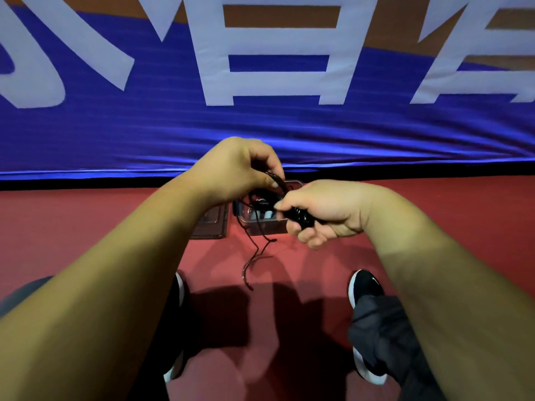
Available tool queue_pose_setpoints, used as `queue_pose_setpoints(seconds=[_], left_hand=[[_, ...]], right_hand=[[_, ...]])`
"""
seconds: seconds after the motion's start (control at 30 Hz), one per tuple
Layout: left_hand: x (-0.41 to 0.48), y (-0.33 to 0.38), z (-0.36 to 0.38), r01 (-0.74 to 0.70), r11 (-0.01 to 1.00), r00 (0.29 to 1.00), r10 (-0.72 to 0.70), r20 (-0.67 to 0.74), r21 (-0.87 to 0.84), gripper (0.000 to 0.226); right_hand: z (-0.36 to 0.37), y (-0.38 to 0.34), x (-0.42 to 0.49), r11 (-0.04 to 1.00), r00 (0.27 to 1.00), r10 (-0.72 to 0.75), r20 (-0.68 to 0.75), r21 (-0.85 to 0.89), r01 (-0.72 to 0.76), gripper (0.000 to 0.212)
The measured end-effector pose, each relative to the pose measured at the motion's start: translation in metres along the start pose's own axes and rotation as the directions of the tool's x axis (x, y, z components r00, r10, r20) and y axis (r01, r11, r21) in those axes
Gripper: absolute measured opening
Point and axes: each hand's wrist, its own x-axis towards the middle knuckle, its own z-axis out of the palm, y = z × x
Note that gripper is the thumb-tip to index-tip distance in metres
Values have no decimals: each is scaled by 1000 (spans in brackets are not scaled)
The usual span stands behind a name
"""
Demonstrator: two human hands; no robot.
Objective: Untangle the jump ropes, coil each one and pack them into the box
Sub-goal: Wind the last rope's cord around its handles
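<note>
My right hand grips a black jump rope handle. My left hand pinches a loop of the thin black rope just above and left of it. The loose end of the rope hangs down to the red floor between my feet. Behind my hands, a clear plastic box sits on the floor. It holds pale blue pieces and some dark rope, partly hidden by my hands.
A dark flat lid lies left of the box. A blue banner with large white characters hangs right behind the box. My black shoes with white soles stand on the red floor on either side.
</note>
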Motion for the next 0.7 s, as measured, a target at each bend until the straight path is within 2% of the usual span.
queue_pose_setpoints(seconds=[0.13, 0.2, 0.37, 0.5, 0.57, 0.7], left_hand=[[1, -1, -4, -75, 960, 997, 80, -8, 270, 20], [1, -1, -4, -64, 955, 998, 61, 17, 291, 23], [6, -5, 5, 120, 985, 992, -116, -39, 121, 14], [7, -8, 8, 228, 974, 972, -226, 70, -16, 11], [6, -7, 11, 244, 969, 967, -241, 87, -31, 12], [5, -7, 14, 300, 942, 953, -289, 91, -149, 15]], right_hand=[[-6, -3, 8, 991, 968, -83, -235, 81, 104, 20], [-9, -4, 11, 979, 945, -100, -311, 141, 150, 14], [-8, -10, 18, 944, 875, -194, -443, 157, 289, 4], [-2, -11, 20, 956, 801, -245, -546, -2, 292, 8], [-1, -10, 20, 964, 798, -230, -557, -17, 266, 11], [-1, -8, 18, 971, 848, -198, -491, 20, 238, 12]])
